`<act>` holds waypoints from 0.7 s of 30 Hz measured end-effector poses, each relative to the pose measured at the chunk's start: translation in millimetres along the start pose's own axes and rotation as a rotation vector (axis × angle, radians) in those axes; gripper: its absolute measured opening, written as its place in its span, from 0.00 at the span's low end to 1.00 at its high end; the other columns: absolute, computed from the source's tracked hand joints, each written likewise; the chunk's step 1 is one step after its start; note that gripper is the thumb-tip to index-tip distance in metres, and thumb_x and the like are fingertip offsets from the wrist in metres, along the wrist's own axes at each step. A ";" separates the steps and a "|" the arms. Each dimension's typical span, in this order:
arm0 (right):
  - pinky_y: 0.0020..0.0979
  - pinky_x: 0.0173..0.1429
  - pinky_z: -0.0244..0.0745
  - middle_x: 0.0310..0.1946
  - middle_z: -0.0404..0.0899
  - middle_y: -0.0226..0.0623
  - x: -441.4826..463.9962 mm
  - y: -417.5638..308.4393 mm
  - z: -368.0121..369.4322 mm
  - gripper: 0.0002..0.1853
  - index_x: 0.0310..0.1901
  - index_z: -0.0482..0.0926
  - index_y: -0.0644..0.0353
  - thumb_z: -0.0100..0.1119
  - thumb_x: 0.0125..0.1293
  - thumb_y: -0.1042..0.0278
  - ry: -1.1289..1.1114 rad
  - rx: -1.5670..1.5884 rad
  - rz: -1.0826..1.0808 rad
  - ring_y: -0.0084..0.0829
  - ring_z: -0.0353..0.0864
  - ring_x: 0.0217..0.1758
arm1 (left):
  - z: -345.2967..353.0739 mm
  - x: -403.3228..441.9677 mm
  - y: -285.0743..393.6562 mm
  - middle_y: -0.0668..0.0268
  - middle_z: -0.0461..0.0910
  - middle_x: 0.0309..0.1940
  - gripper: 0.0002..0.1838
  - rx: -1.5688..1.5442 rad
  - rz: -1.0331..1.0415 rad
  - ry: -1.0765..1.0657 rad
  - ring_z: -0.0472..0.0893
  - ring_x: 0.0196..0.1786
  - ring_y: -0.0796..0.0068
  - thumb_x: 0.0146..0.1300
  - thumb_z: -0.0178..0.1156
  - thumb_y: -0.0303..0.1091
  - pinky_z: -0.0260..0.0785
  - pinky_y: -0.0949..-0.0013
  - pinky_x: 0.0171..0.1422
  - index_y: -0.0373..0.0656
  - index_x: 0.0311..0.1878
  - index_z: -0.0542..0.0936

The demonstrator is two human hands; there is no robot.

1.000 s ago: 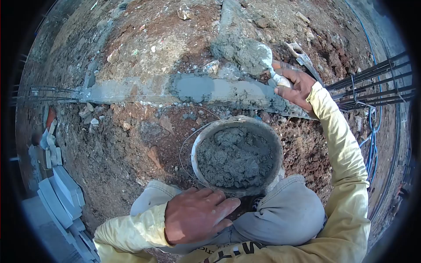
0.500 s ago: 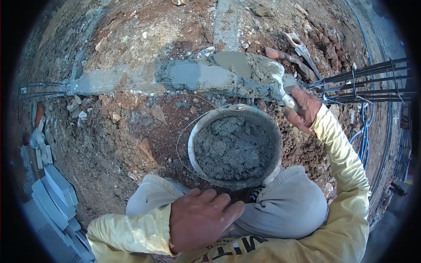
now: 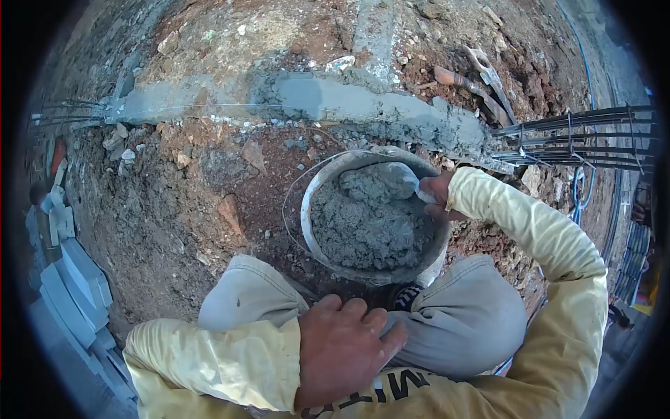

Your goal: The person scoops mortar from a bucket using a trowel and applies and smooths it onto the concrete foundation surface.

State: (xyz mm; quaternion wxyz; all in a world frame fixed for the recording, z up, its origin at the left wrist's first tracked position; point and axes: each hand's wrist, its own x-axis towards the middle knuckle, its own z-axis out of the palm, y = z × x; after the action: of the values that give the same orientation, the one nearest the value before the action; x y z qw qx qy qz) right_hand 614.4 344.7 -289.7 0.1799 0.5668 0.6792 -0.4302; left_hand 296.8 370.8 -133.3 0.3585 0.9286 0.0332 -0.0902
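Note:
My right hand (image 3: 438, 194) is closed around the handle of a trowel (image 3: 425, 196). The trowel's blade is coated grey and partly sunk in the wet mortar (image 3: 363, 227) near the bucket's far right side. The bucket (image 3: 306, 225) stands on the soil in front of my knees, its thin wire handle lying out to the left. My left hand (image 3: 347, 349) rests over my lap between my knees, holding nothing, its fingers loosely apart and the thumb out to the right.
Beyond the bucket runs a low strip of mortar (image 3: 349, 101) with a string along it. Steel rebar (image 3: 579, 136) juts from its right end. A tool with an orange-brown handle (image 3: 450, 75) lies behind it. Grey blocks (image 3: 73, 293) are stacked at left.
My right hand has brought the trowel from the right end of the mortar strip down into the bucket. The strip's right part now looks smoother and spread. My left hand has shifted slightly right.

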 end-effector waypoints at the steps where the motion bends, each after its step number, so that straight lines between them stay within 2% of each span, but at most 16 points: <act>1: 0.46 0.46 0.78 0.34 0.82 0.51 -8.6 1.3 -6.1 0.20 0.48 0.75 0.62 0.63 0.60 0.57 -0.031 0.089 -0.040 0.54 0.84 0.42 | 2.1 -2.8 2.7 0.67 0.75 0.30 0.19 0.004 -0.028 0.008 0.77 0.34 0.69 0.58 0.58 0.39 0.70 0.66 0.36 0.47 0.52 0.81; 3: 0.46 0.46 0.78 0.35 0.82 0.51 -14.9 -0.8 -11.2 0.21 0.50 0.74 0.63 0.62 0.62 0.57 -0.059 0.115 -0.116 0.53 0.84 0.43 | 5.2 -5.0 8.2 0.67 0.75 0.30 0.18 0.014 -0.083 0.031 0.77 0.34 0.69 0.59 0.57 0.39 0.70 0.66 0.36 0.47 0.52 0.81; 6: 0.46 0.47 0.77 0.33 0.83 0.50 0.5 -26.6 -13.2 0.21 0.51 0.75 0.63 0.62 0.64 0.55 -0.031 0.115 -0.024 0.52 0.84 0.43 | -1.6 5.1 -1.6 0.68 0.75 0.30 0.19 -0.026 0.028 -0.043 0.77 0.34 0.69 0.59 0.58 0.39 0.70 0.66 0.36 0.47 0.53 0.81; 7: 0.42 0.42 0.79 0.30 0.82 0.47 5.1 -22.7 -9.6 0.22 0.51 0.76 0.62 0.62 0.64 0.53 0.052 0.125 -0.115 0.45 0.85 0.36 | -0.7 8.6 -3.8 0.68 0.75 0.30 0.19 0.003 0.033 -0.035 0.77 0.34 0.69 0.59 0.58 0.39 0.70 0.66 0.36 0.47 0.53 0.81; 9: 0.35 0.35 0.78 0.28 0.82 0.42 1.3 -13.0 -7.9 0.21 0.51 0.77 0.61 0.62 0.65 0.53 -0.112 0.340 -0.027 0.35 0.84 0.27 | 4.3 12.7 -6.4 0.68 0.75 0.30 0.19 0.042 0.021 -0.015 0.77 0.34 0.69 0.59 0.59 0.39 0.70 0.66 0.36 0.47 0.53 0.81; 11: 0.31 0.30 0.75 0.26 0.80 0.36 -10.5 -8.1 -7.1 0.21 0.51 0.77 0.62 0.62 0.65 0.55 -0.127 0.552 -0.003 0.27 0.81 0.22 | 4.0 9.4 -6.0 0.68 0.75 0.30 0.19 0.023 0.013 -0.027 0.77 0.35 0.69 0.58 0.60 0.40 0.70 0.66 0.36 0.47 0.53 0.81; 12: 0.28 0.31 0.75 0.29 0.80 0.30 -17.6 -5.7 -8.1 0.19 0.52 0.76 0.62 0.66 0.66 0.60 -0.134 0.640 0.024 0.21 0.79 0.26 | 3.3 9.2 -5.8 0.68 0.75 0.31 0.19 0.013 0.018 -0.029 0.77 0.35 0.69 0.58 0.60 0.40 0.70 0.65 0.36 0.47 0.53 0.81; 15: 0.26 0.29 0.73 0.29 0.79 0.28 -41.8 0.7 -15.0 0.19 0.52 0.77 0.61 0.67 0.65 0.60 -0.230 0.869 0.084 0.19 0.77 0.23 | 0.5 7.6 -3.3 0.67 0.76 0.32 0.22 -0.004 0.019 -0.043 0.78 0.36 0.67 0.58 0.61 0.43 0.71 0.65 0.37 0.47 0.55 0.80; 16: 0.23 0.26 0.71 0.29 0.79 0.27 -53.2 -5.9 -24.8 0.18 0.52 0.78 0.61 0.68 0.64 0.62 -0.174 0.880 0.085 0.16 0.75 0.21 | 0.9 8.6 -4.9 0.67 0.76 0.33 0.22 0.001 0.014 -0.056 0.78 0.36 0.67 0.59 0.62 0.44 0.71 0.64 0.37 0.47 0.56 0.79; 20: 0.23 0.23 0.69 0.28 0.79 0.28 -73.3 -6.9 -50.9 0.19 0.51 0.79 0.64 0.70 0.64 0.62 0.029 1.042 0.009 0.17 0.75 0.20 | -0.1 10.3 -13.1 0.66 0.76 0.34 0.26 0.030 0.015 -0.115 0.78 0.37 0.66 0.59 0.63 0.47 0.72 0.64 0.38 0.47 0.59 0.77; 21: 0.23 0.23 0.70 0.27 0.78 0.29 -76.8 -10.5 -63.1 0.21 0.51 0.79 0.64 0.71 0.63 0.60 0.094 1.015 0.081 0.17 0.74 0.20 | -1.2 10.9 -13.8 0.66 0.76 0.34 0.27 0.037 0.023 -0.133 0.78 0.37 0.66 0.59 0.64 0.47 0.73 0.64 0.39 0.47 0.60 0.76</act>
State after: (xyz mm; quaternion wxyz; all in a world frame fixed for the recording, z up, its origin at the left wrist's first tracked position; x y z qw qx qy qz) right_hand 642.5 347.4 -193.8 -0.1325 0.6275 0.3695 -0.6725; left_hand 305.9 381.8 -143.6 0.3437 0.9273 -0.0031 -0.1481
